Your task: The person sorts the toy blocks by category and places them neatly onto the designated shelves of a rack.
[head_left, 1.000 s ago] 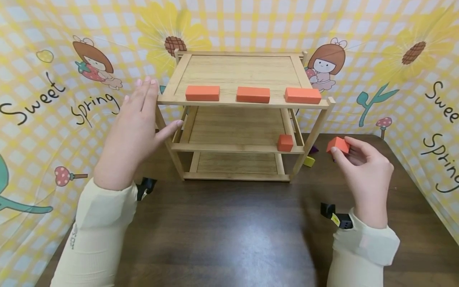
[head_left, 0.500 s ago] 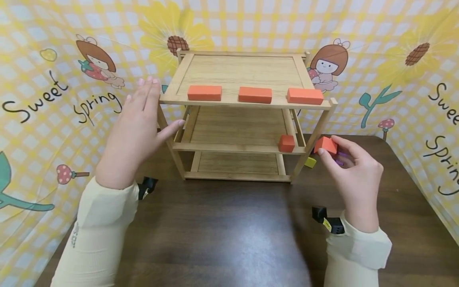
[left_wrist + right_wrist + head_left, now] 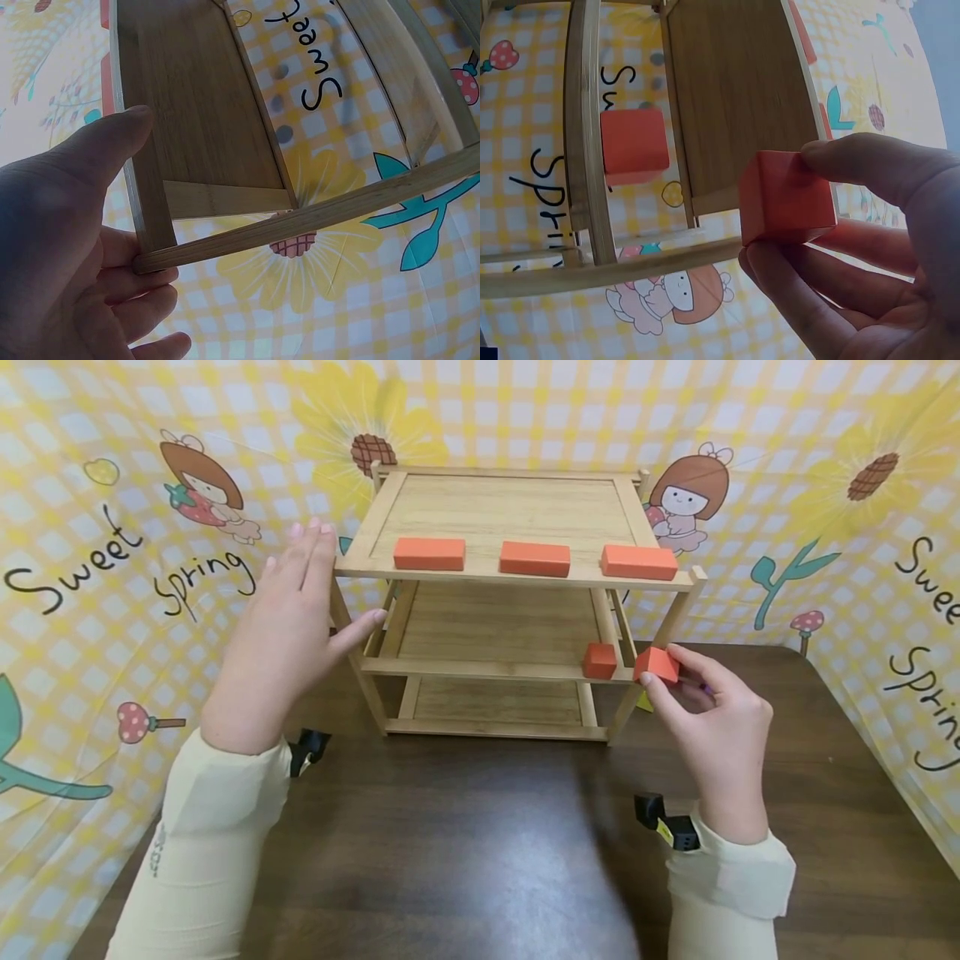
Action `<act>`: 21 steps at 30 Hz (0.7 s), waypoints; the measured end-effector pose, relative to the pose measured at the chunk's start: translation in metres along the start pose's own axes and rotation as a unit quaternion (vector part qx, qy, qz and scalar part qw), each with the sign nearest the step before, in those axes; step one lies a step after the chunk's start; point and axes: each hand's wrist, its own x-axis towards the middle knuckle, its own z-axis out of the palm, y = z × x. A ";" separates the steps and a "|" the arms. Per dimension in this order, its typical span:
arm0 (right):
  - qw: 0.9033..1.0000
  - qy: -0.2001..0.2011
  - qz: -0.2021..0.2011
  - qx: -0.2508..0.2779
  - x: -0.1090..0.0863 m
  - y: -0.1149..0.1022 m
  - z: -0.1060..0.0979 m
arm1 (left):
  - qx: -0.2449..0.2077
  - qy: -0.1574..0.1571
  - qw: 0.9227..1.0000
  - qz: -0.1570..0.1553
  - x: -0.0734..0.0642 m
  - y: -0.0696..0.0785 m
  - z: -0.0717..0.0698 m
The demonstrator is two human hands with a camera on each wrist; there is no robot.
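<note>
Right hand [image 3: 722, 731] pinches a red cube [image 3: 656, 665] beside the wooden rack [image 3: 510, 508]

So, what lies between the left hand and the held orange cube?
In the head view, the wooden middle shelf lies between them, with a second orange cube on it, near the held one.

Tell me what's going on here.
A person's right hand pinches a red cube near the right side of the wooden rack. The left hand is at the rack's upper front-left corner. A second red cube sits at the right front of the middle shelf, and three red bars line the front of the top shelf.
</note>
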 end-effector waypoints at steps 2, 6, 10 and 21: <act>1.000 0.001 -0.005 0.002 -0.001 -0.001 0.002 | 0.000 0.001 1.000 0.001 0.000 0.000 0.000; 1.000 0.000 -0.016 0.012 -0.002 -0.001 0.007 | 0.002 -0.001 1.000 0.002 0.000 -0.001 0.000; 0.999 -0.009 -0.035 0.024 -0.004 -0.001 0.014 | 0.002 -0.003 1.000 0.002 0.000 -0.002 0.001; 0.998 -0.027 -0.049 0.019 -0.002 -0.005 0.031 | -0.003 0.003 1.000 0.008 0.000 -0.002 0.001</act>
